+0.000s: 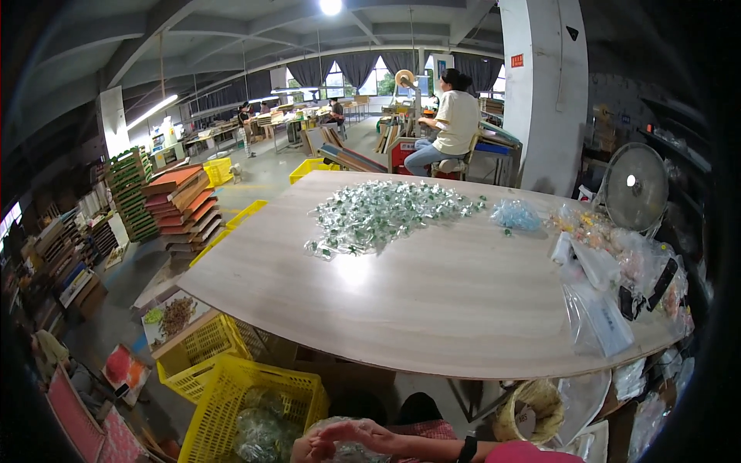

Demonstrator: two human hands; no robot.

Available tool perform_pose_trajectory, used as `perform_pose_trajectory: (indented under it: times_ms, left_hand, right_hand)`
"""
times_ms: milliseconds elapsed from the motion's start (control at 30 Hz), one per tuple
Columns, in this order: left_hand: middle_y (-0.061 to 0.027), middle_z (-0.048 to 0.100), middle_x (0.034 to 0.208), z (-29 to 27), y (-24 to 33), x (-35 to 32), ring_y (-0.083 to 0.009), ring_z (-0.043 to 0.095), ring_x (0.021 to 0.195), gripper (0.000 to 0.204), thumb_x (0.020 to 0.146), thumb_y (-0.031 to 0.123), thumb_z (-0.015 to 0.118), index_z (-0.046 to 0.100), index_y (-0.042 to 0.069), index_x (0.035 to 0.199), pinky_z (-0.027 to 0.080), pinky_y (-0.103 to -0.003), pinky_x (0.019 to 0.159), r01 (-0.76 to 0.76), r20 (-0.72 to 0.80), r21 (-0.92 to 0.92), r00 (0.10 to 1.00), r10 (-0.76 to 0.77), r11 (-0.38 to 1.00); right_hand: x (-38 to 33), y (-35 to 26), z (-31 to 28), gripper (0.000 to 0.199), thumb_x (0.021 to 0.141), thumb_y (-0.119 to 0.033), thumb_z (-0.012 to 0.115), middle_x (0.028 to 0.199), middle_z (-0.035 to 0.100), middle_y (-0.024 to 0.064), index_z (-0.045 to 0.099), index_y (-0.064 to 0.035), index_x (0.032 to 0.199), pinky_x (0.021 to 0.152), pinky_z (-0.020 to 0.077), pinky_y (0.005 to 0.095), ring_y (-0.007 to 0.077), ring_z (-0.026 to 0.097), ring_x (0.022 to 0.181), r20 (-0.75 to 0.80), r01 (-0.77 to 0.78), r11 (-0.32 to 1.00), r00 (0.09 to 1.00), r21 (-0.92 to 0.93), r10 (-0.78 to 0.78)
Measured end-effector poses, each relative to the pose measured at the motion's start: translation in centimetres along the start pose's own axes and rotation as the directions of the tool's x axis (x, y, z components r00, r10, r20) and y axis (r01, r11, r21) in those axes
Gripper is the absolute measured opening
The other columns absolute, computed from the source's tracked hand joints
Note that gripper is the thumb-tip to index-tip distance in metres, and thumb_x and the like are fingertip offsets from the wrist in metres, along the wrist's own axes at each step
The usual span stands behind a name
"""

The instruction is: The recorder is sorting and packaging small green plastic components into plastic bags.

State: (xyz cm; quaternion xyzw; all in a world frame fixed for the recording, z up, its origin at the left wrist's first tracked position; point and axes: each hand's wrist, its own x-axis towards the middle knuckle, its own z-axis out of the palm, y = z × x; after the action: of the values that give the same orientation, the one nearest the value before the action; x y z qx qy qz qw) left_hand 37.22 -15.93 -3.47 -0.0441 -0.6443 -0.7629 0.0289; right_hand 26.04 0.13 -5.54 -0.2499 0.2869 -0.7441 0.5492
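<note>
At the lower edge my right hand (363, 434) reaches in from the right, with a black band on the wrist and a pink sleeve. Its fingers look drawn together against my left hand (306, 450), which is cut off by the frame, so its fingers are mostly hidden. What lies between them cannot be made out. Clear plastic packets (262, 423) lie beside the hands in a yellow crate (309, 386). On the table (432, 309) above spreads a heap of small clear packets with green bits (378, 212).
A light blue pile (515, 214) and plastic bags (602, 309) occupy the table's right side, near a fan (635, 187). A woven basket (532, 409) stands below the table edge. Stacked boards (181, 201) rise at left. A seated person (455, 123) is beyond the table.
</note>
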Motion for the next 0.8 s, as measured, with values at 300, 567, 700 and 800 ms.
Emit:
perform_pose_trajectory:
  times_ms: [300, 567, 700, 800]
  left_hand:
    - [-0.0026, 0.061, 0.086, 2.4, -1.0, 3.9, -0.0047, 0.052, 0.063, 0.033, 0.098, 0.028, 0.055, 0.058, 0.007, 0.123, 0.040, -0.021, 0.053, -0.788, 0.109, 0.445, 0.519, 0.848, 0.425]
    - [-0.0057, 0.063, 0.092, 0.8, -4.3, 0.8, -0.0110, 0.060, 0.075, 0.022, 0.101, 0.018, 0.048, 0.060, 0.005, 0.114, 0.048, -0.024, 0.058, 0.150, -0.270, -0.307, 0.933, -0.237, 0.940]
    - [-0.0035, 0.064, 0.087, -2.6, -4.6, 0.2, -0.0132, 0.062, 0.075, 0.019, 0.097, 0.018, 0.054, 0.066, 0.004, 0.091, 0.049, -0.028, 0.061, 0.377, -0.124, -0.075, 0.915, -0.384, 0.923]
    - [-0.0067, 0.068, 0.105, -0.1, 2.0, 0.7, -0.0119, 0.062, 0.097, 0.027, 0.094, 0.016, 0.061, 0.067, 0.000, 0.115, 0.049, -0.024, 0.087, 0.475, 0.042, -0.025, 0.880, -0.474, 0.880]
  right_hand:
    - [1.7, -3.4, 4.8, 0.039, 0.102, -0.031, 0.040, 0.132, 0.056, 0.0106, 0.051, -0.0071, 0.131, 0.106, 0.0295, 0.0408, 0.0231, 0.051, 0.122, 0.358, 0.347, 0.134, 0.932, -0.928, 0.066]
    - [-1.2, -6.8, 3.1, 0.034, 0.088, -0.019, 0.069, 0.113, 0.063, 0.0125, 0.061, -0.0065, 0.119, 0.085, 0.0505, 0.0377, 0.0285, 0.063, 0.099, 0.159, 0.196, 0.168, 0.964, -0.966, -0.211]
    - [-2.7, -6.5, 3.7, 0.008, 0.086, -0.005, 0.067, 0.098, 0.064, 0.0107, 0.065, -0.0020, 0.094, 0.068, 0.0523, 0.0317, 0.0251, 0.066, 0.080, 0.138, 0.217, 0.254, 0.945, -0.943, -0.295]
    - [-3.8, -5.4, 4.3, 0.013, 0.084, -0.003, 0.068, 0.096, 0.068, 0.0084, 0.068, -0.0040, 0.097, 0.075, 0.0547, 0.0316, 0.0219, 0.067, 0.085, 0.151, 0.185, 0.365, 0.981, -0.912, -0.118]
